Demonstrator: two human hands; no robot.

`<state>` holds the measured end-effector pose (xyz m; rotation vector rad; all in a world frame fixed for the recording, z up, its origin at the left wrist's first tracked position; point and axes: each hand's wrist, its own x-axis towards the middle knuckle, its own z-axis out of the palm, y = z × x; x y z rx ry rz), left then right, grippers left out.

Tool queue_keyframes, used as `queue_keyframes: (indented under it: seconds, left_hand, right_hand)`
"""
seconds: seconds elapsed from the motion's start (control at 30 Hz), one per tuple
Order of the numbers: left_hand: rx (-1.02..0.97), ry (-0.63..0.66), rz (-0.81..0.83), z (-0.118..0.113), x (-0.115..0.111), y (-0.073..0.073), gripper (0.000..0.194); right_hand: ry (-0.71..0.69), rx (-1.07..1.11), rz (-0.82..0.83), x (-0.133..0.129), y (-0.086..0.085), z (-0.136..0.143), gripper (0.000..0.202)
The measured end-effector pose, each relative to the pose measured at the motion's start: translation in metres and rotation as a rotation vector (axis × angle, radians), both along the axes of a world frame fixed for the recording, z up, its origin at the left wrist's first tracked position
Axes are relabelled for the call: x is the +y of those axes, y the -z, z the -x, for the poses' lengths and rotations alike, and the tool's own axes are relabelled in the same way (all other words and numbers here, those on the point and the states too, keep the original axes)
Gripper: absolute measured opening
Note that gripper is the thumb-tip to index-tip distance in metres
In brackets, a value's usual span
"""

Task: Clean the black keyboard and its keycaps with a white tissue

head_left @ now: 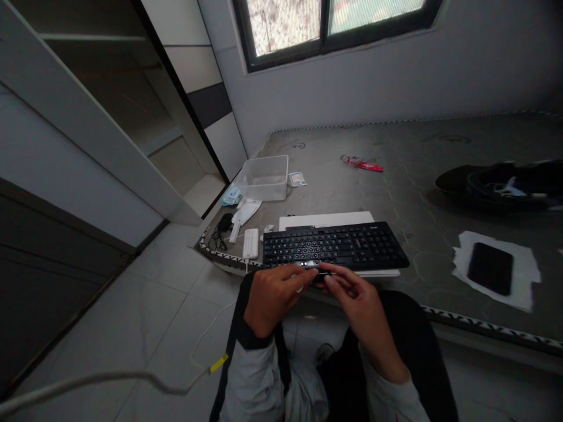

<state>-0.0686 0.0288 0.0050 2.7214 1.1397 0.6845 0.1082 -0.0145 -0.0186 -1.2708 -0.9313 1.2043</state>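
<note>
My left hand and my right hand meet just in front of a black keyboard. Between their fingertips is a small dark object, mostly covered by the fingers; I cannot make out its kind. Both hands have their fingers closed around it. The keyboard rests partly on a white board or sheet near the edge of the grey surface. Left of the keyboard lies a white power strip with a cable.
A clear plastic bin stands at the back left, near a small packet. Farther back lies a red-handled item. At right are a black phone on white paper and a black cap-like item. A pale cable crosses at lower left.
</note>
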Motion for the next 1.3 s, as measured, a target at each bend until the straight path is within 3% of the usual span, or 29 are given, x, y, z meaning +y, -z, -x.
queue_keyframes:
  seconds: [0.37,1.0,1.3]
  left_hand:
    - [0.042,-0.011,-0.073,-0.0015,-0.0017,-0.0021,0.03]
    - [0.066,0.026,-0.175,-0.0023,-0.0017,-0.0004,0.033]
    - [-0.013,0.063,-0.057,-0.0023,-0.0001,0.0011,0.033]
  right_hand:
    - [-0.013,0.189,0.031,-0.0022,-0.0004,-0.0016,0.034]
    - [0.004,0.074,0.035,-0.002,-0.0028,-0.0043,0.032]
    - [0.034,0.112,0.024,-0.0023,-0.0069,-0.0021,0.027]
